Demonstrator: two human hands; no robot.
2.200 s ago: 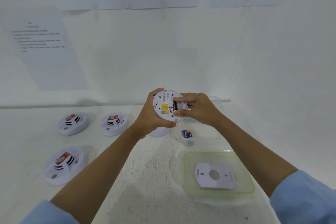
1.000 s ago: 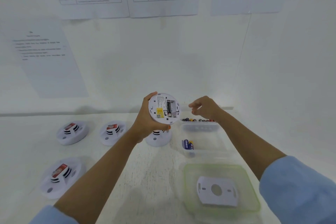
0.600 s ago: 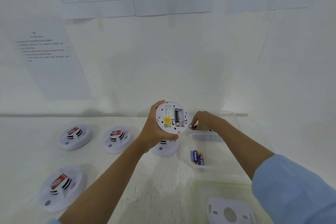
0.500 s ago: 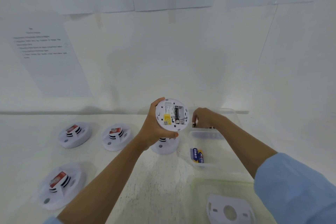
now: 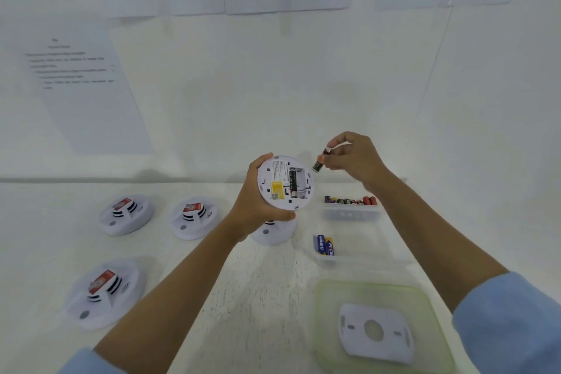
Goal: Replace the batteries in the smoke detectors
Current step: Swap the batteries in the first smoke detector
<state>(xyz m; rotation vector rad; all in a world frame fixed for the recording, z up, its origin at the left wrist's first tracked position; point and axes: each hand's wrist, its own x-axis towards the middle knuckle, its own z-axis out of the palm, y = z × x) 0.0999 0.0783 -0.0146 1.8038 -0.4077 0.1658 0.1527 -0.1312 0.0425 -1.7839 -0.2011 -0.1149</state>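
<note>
One slot of the white, round smoke detector (image 5: 285,184), gripped back-up in the left hand (image 5: 255,206) above the table (image 5: 258,297), looks empty beside a seated black cell (image 5: 293,184) and a yellow label (image 5: 277,194); tilting it over could spill that cell. The smaller dark battery (image 5: 317,164), pinched in the right hand (image 5: 352,158) just beside the detector's rim, could slip or go in reversed.

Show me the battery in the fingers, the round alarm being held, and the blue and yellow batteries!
held battery (image 5: 317,166), head view, its dark lower end.
held smoke detector (image 5: 268,182), head view, white back face.
blue and yellow batteries (image 5: 324,245), head view, middle of the pair.
</note>
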